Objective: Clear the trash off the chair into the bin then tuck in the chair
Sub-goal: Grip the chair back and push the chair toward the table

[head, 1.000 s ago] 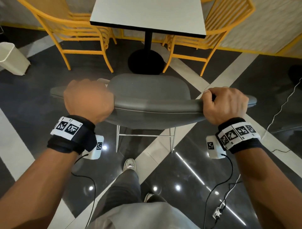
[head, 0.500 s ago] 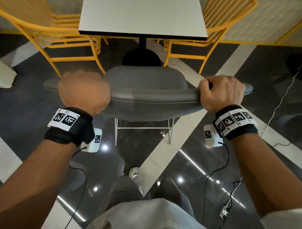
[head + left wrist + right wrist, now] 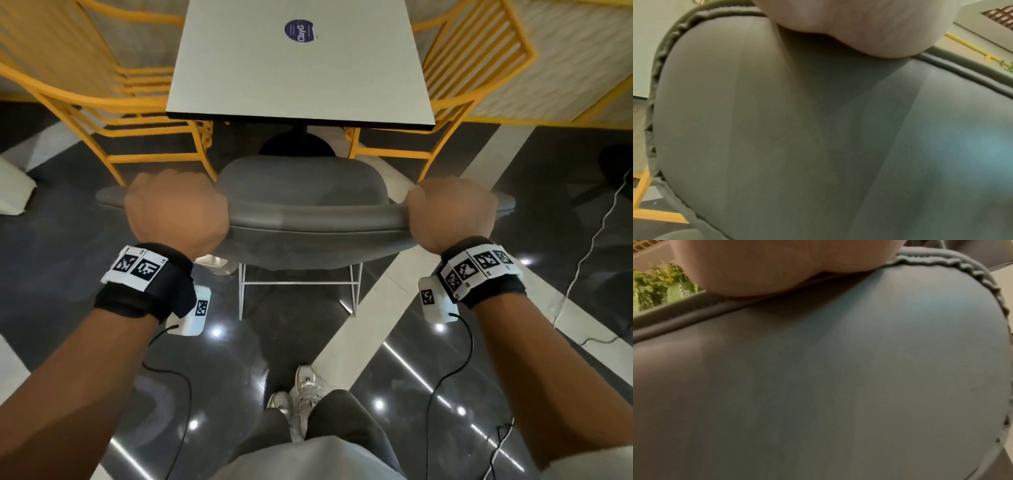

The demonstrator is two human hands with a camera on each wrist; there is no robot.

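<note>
A grey padded chair (image 3: 301,192) stands in front of me, facing the white table (image 3: 301,68). Its seat shows no trash. My left hand (image 3: 174,209) grips the top edge of the backrest on the left, and my right hand (image 3: 452,209) grips it on the right. Both wrist views are filled by the back of the grey backrest (image 3: 818,146) (image 3: 818,386), with the heel of each hand (image 3: 859,24) (image 3: 766,264) pressed on its rim. The front of the seat sits close to the table's near edge. A white bin (image 3: 13,192) shows at the far left edge.
Two yellow metal chairs (image 3: 85,85) (image 3: 472,68) flank the table. The table's black round base (image 3: 294,145) lies just past the grey seat. White cables (image 3: 599,240) trail on the dark glossy floor at right. My feet (image 3: 298,394) stand behind the chair.
The chair has slid forward toward the table with both hands still gripping the backrest. I have stepped after it, and the bin has drifted to the left edge of view.
</note>
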